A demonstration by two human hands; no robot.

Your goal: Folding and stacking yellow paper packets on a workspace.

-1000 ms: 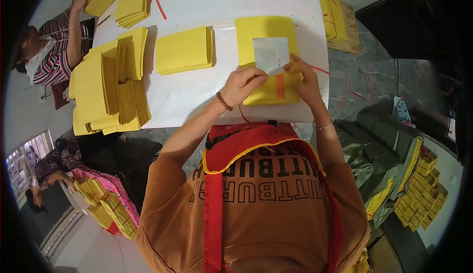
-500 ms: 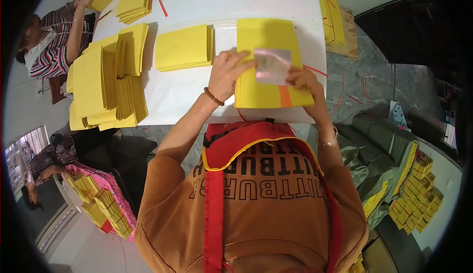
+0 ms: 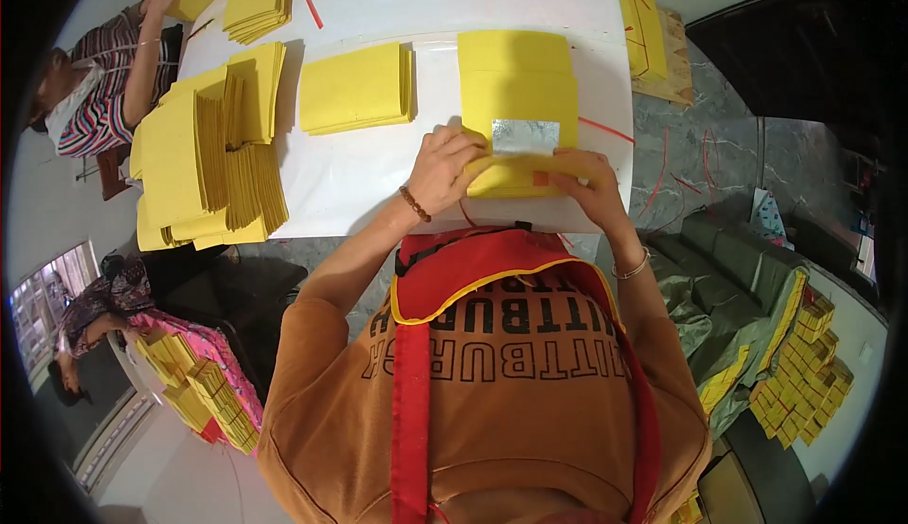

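Note:
A yellow paper sheet (image 3: pixel 518 164) lies in front of me on top of a yellow paper stack (image 3: pixel 515 56), its near part curled up between my hands. A shiny silver foil patch (image 3: pixel 526 135) shows on it, the near part hidden by the curl. An orange patch (image 3: pixel 541 179) shows by my right fingers. My left hand (image 3: pixel 446 160) is closed on the left end of the curl. On the right end, my right hand (image 3: pixel 588 182) pinches the paper with fingers bent over it. A flat yellow paper stack (image 3: pixel 352 87) lies left of my hands.
Piles of folded yellow paper (image 3: pixel 180 160) fill the left of the white table (image 3: pixel 359 183). Red strips (image 3: pixel 605 129) lie on table and floor. A co-worker's arm (image 3: pixel 147 61) reaches in at the far left. Green covered bundles (image 3: pixel 705 288) stand to the right.
The sheet's near part has curled upward and away from me, covering part of the foil. Both hands have shifted to its ends, the right one moving slightly nearer to me.

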